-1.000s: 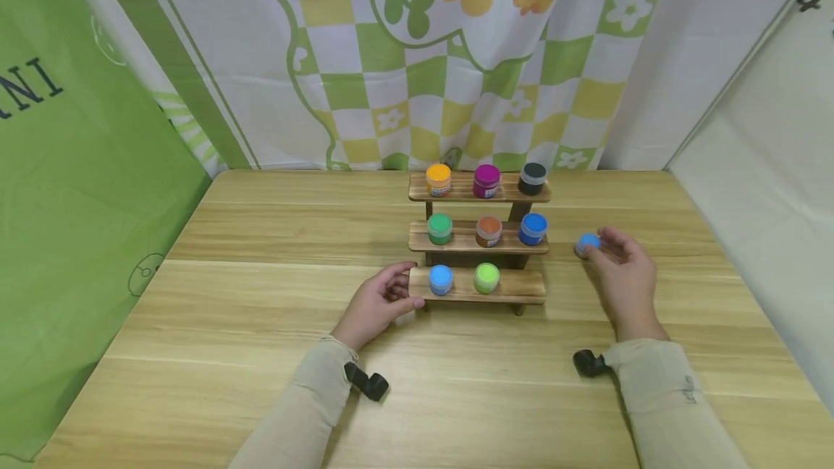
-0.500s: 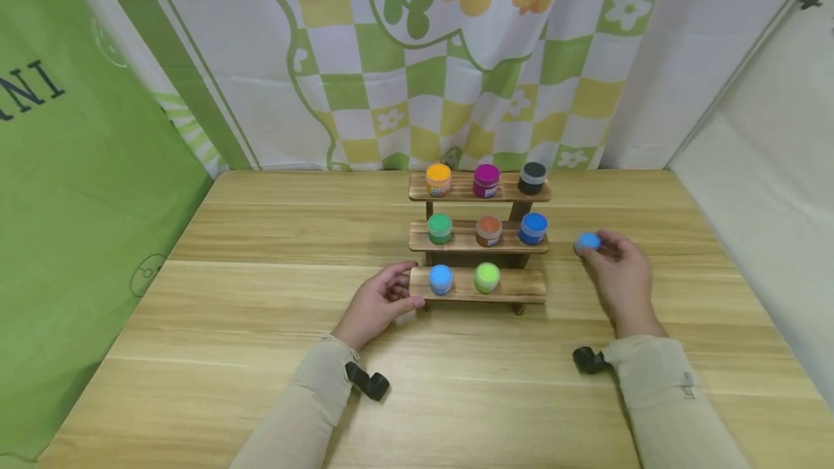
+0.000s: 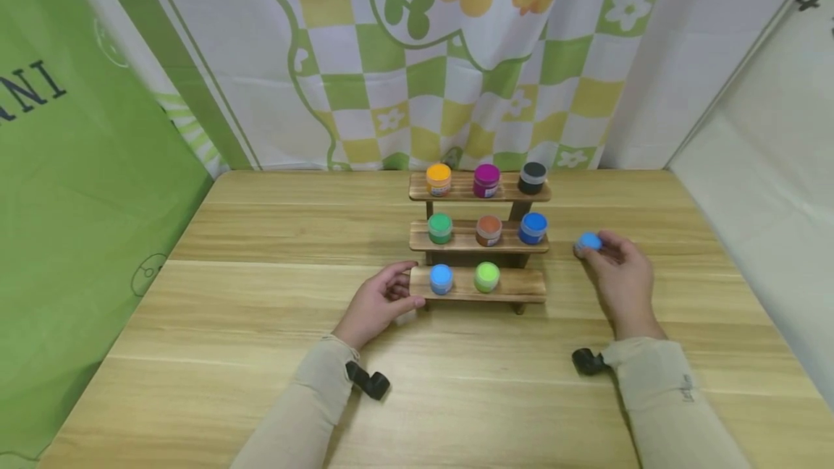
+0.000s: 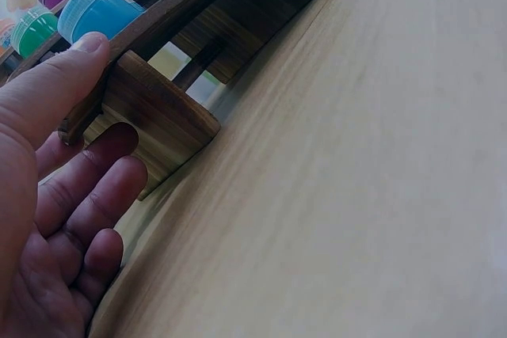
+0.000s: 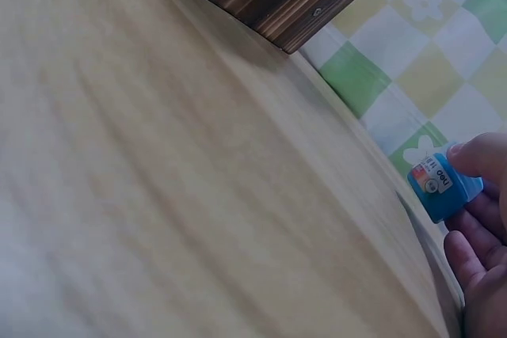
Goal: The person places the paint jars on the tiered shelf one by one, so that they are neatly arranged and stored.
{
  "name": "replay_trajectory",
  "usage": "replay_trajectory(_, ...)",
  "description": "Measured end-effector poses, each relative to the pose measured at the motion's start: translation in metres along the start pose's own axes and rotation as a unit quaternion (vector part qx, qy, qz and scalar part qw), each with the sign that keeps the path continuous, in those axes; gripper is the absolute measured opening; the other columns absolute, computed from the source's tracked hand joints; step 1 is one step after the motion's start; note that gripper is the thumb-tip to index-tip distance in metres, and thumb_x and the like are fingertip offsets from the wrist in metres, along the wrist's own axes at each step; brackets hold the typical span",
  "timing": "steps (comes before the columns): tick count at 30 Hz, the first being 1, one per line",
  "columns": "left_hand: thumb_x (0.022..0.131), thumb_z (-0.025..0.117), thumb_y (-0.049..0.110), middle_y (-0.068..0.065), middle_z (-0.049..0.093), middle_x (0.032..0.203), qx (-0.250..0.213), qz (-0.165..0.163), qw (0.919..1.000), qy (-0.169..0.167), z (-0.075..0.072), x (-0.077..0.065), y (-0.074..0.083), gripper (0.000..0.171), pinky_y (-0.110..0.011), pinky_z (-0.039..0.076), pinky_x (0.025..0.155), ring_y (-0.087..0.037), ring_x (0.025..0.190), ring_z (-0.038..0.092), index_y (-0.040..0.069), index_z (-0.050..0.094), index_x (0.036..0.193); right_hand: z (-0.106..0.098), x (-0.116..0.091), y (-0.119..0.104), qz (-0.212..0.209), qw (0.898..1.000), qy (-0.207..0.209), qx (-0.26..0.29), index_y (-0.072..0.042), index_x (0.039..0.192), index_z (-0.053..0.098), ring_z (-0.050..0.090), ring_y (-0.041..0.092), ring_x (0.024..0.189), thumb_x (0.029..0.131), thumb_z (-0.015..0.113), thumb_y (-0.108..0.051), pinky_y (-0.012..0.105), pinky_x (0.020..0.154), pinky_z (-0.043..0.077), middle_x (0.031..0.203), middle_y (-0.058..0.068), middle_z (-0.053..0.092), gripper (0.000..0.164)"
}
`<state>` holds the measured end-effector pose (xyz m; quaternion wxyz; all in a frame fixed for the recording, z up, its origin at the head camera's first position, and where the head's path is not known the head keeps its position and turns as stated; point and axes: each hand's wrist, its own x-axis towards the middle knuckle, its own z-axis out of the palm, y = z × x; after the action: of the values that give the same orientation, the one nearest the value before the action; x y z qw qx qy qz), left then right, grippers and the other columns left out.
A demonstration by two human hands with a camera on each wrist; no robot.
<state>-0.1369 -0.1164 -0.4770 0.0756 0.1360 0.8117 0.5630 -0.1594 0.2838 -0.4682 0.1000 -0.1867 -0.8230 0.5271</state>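
Observation:
My left hand (image 3: 378, 304) holds the left end of the bottom shelf of a three-step wooden stand (image 3: 521, 286). In the left wrist view the thumb (image 4: 83, 57) presses on the shelf edge and the other fingers curl below the shelf's end. To the right of the stand, my right hand (image 3: 627, 284) pinches a small light-blue paint jar (image 3: 588, 242) between thumb and fingers. A label shows on that jar (image 5: 432, 180) in the right wrist view. Whether its base touches the table cannot be told. A similar light-blue jar (image 3: 441, 279) and a lime-green jar (image 3: 486, 277) stand on the bottom shelf.
Green (image 3: 439, 229), brown (image 3: 489, 231) and blue (image 3: 533, 229) jars stand on the middle shelf. Orange (image 3: 439, 179), purple (image 3: 486, 181) and black (image 3: 533, 179) ones occupy the top shelf. A patterned curtain (image 3: 391, 93) hangs behind the wooden table (image 3: 293, 237).
The right hand has shifted very slightly with the light-blue jar still pinched. The left hand and the stand have stayed in place.

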Motion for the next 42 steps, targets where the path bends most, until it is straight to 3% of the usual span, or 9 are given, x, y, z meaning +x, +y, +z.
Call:
replay_trajectory(12,0.084,0.083,0.023,-0.001,0.065,0.109,0.005,-0.005,1.0,-0.002,0.0,0.0,-0.001,0.063,-0.034,0.054,0.085,-0.017,0.096,0.062,0.015,0.057,0.141,-0.003,-0.012,0.003,-0.006,1.0,-0.001,0.028,-0.007,0.144,0.051,0.057,0.014,0.114,0.093,0.072,-0.037,0.013,0.091,0.048,0.141,0.015,0.055,0.063)
replay_trajectory(23,0.086,0.082,0.025,-0.002,0.065,0.11,0.009,0.004,0.9999,-0.004,0.0,-0.001,0.0,0.063,-0.032,0.053,0.084,-0.016,0.095,0.062,0.013,0.055,0.142,-0.005,-0.025,0.006,-0.017,0.999,0.006,0.041,-0.009,0.139,0.058,0.061,0.005,0.106,0.09,0.076,-0.035,0.011,0.086,0.05,0.133,0.01,0.061,0.058)
replay_trajectory(34,0.085,0.082,0.025,-0.004,0.065,0.111,0.004,-0.001,1.0,-0.004,0.0,-0.001,0.001,0.065,-0.031,0.053,0.083,-0.017,0.095,0.061,0.013,0.055,0.143,-0.008,-0.045,0.005,-0.005,0.998,-0.012,0.056,-0.011,0.142,0.054,0.06,0.007,0.111,0.09,0.073,-0.043,0.011,0.085,0.05,0.137,0.009,0.057,0.064)
replay_trajectory(42,0.085,0.083,0.023,-0.001,0.065,0.11,0.005,-0.008,1.0,-0.001,0.0,-0.001,0.001,0.064,-0.033,0.053,0.084,-0.017,0.095,0.061,0.014,0.056,0.142,-0.006,-0.056,0.005,-0.022,0.997,-0.011,0.076,-0.01,0.137,0.059,0.062,0.004,0.106,0.089,0.078,-0.034,0.012,0.084,0.051,0.133,0.005,0.062,0.057)
